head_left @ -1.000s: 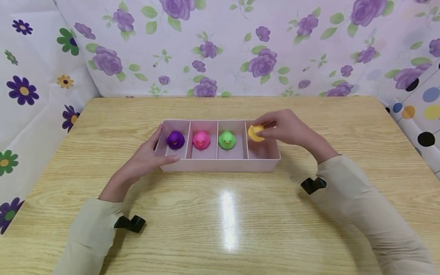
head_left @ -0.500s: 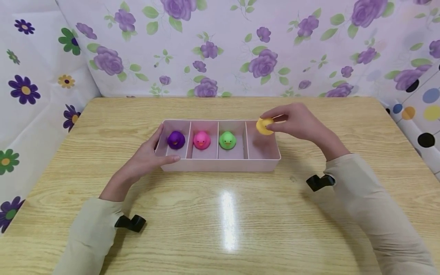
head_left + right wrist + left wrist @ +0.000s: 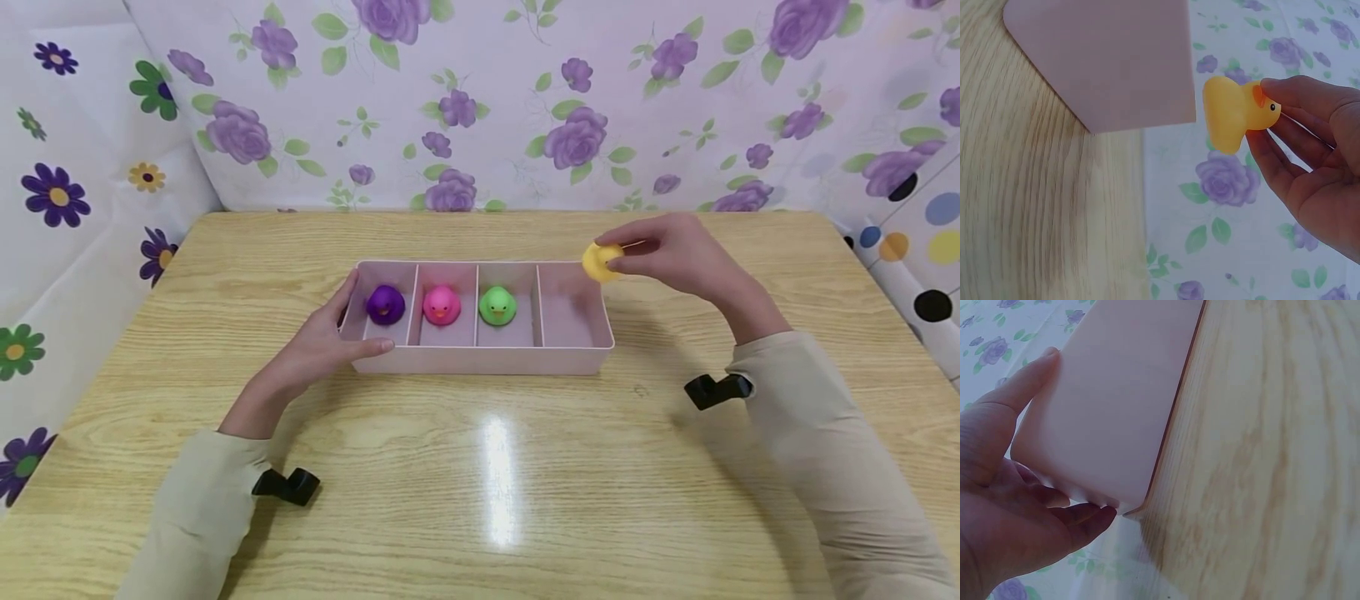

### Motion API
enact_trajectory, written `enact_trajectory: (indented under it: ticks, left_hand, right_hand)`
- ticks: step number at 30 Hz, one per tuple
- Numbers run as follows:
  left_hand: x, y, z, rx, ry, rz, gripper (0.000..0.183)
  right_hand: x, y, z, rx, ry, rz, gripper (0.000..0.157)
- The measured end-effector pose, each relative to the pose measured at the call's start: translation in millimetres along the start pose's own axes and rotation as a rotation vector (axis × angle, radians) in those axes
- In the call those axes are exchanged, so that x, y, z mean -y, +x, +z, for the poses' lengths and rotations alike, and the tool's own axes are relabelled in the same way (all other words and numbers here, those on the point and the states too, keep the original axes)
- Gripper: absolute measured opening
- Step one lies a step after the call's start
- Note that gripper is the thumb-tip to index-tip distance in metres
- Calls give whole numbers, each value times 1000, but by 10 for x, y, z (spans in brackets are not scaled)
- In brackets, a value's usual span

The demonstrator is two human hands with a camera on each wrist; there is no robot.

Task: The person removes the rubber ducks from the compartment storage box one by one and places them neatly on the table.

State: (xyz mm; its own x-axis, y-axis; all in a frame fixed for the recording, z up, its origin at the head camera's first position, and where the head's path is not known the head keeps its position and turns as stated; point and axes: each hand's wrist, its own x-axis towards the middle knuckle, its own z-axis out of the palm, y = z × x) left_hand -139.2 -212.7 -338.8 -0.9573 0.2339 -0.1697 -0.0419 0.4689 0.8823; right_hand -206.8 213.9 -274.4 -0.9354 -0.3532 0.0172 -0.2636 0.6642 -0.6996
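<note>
Right hand [image 3: 678, 254] is pinching yellow duck [image 3: 600, 262] by box's [image 3: 480, 361] back right corner — probably mid-transfer; left hand [image 3: 311, 346] is gripping box's left end — next move likely needing steady pinch.

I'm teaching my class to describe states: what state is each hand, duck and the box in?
Box: open-topped, upright
Purple duck: upright in the box, leftmost
Pink duck: upright in the box, middle
Green duck: upright in the box, rightmost there
Left hand: grips the box's left end
Right hand: pinches the yellow duck
Yellow duck: held in the air
</note>
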Motion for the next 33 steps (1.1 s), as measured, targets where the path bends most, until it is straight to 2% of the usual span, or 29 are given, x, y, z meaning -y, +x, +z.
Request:
enact_trajectory:
  ticks: [15,27,33]
  left_hand:
    - [10,7,-3,7,-16,-2,115]
    - [29,6,-12,7,-16,0,115]
    - [31,12,-10,15,-21,-1,115]
  right_hand:
    - [-218,-28,-95,-39,-6,75,36]
    - [-462,46,48,54,9,138,37]
    - [-572,63,132,74,17,163,37]
